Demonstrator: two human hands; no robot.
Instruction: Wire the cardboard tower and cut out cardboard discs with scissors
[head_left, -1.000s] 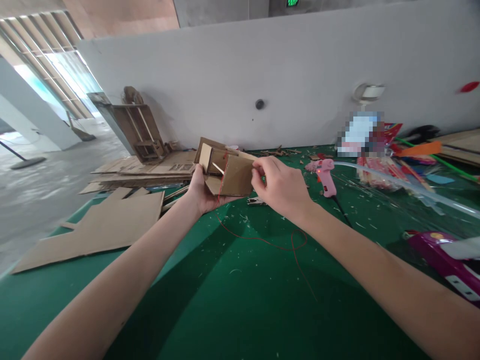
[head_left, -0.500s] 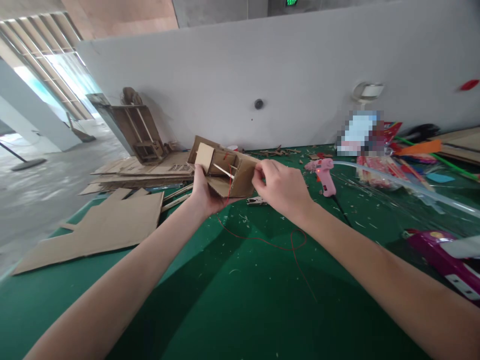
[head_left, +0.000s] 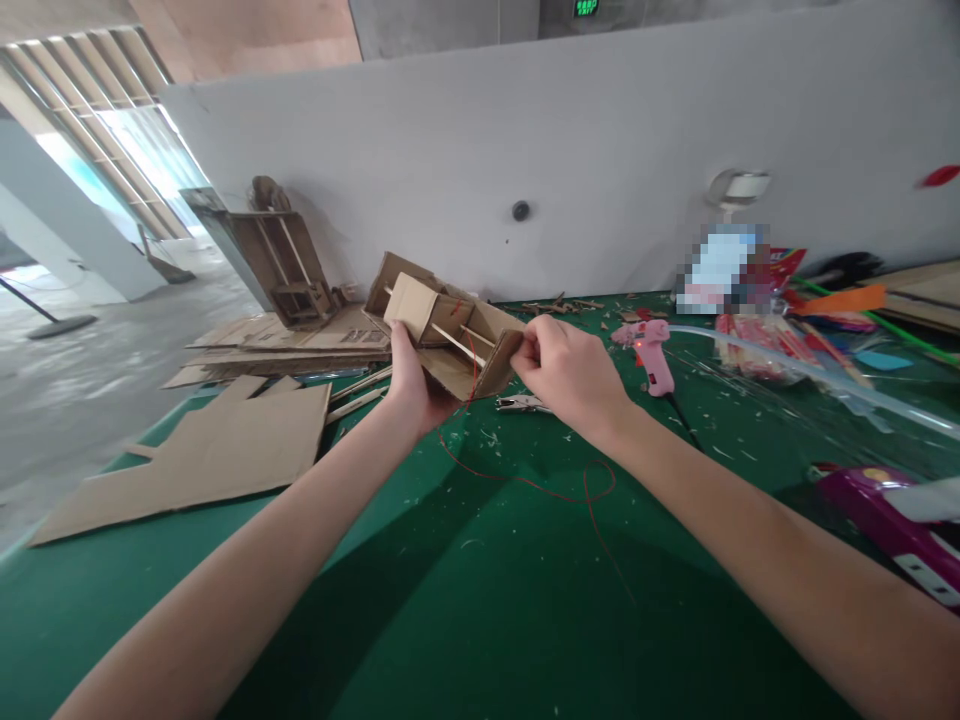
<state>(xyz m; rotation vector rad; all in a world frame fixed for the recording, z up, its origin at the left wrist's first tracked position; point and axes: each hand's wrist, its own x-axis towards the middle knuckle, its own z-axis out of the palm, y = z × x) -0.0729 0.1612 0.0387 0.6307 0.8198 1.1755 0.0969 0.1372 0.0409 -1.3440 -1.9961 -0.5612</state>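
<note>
Above the table, my left hand is closed round the lower left side of an open cardboard box, its thumb on a lighter cardboard flap. Thin wooden sticks cross the inside of the box, which is tilted toward me. A red string hangs out of the box and trails in a loop over the green tabletop. My right hand has its fingertips pinched at the box's right end panel; whether they grip the panel or a small piece there is hidden.
A pink glue gun stands to the right, with metal pliers behind my hands. Cut cardboard lies at left, beside a cardboard frame. A purple power strip and a propped phone are at right.
The box has tilted further toward me, showing more of its inside and the sticks. My right hand stays at its right end, shifted slightly right.
</note>
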